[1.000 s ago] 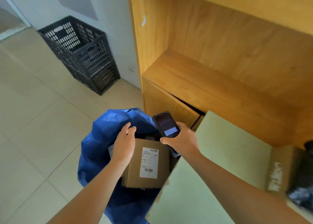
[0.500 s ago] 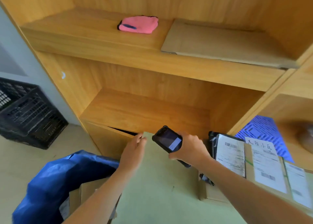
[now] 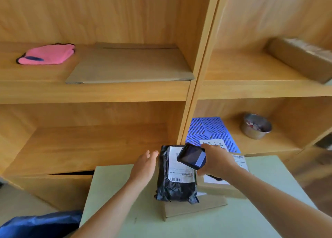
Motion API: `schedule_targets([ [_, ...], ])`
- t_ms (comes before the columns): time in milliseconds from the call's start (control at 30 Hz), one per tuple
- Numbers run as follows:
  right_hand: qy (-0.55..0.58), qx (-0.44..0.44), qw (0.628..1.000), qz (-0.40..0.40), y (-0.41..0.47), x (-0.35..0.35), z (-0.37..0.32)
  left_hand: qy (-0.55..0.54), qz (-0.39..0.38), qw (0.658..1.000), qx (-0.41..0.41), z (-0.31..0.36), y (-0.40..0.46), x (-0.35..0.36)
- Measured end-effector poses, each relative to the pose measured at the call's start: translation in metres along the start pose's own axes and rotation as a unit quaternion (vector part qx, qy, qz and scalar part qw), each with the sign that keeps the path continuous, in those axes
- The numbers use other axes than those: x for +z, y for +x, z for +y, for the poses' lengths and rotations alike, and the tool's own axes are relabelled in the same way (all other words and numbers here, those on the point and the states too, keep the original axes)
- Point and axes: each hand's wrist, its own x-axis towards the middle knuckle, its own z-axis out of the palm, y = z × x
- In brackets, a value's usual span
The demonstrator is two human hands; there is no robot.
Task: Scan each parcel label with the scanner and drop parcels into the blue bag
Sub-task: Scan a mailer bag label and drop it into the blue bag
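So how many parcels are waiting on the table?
3 visible: a black bag parcel leaning by the left hand, a flat box under it, another box beneath the right hand. More may be hidden.

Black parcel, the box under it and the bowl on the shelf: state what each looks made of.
Black parcel: thin glossy plastic film, judging by its crinkles and sheen, with a white paper label.
Box under it: plain brown cardboard, matte.
Bowl: probably stainless steel, grey with a dull shine.
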Motion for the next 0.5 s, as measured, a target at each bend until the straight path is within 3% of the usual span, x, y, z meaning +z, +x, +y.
schedule_targets([
  [300, -0.07, 0.025, 0.996, -0.044, 0.007, 0.003, 0.064, 0.025, -0.085, 0.996, 0.019, 0.02, 0.017, 0.047],
  [500, -0.082, 0.024, 0.995, -0.05, 0.016, 0.004, 0.073, 0.008, -0.064, 0.997, -0.03, 0.011, 0.03, 0.053],
])
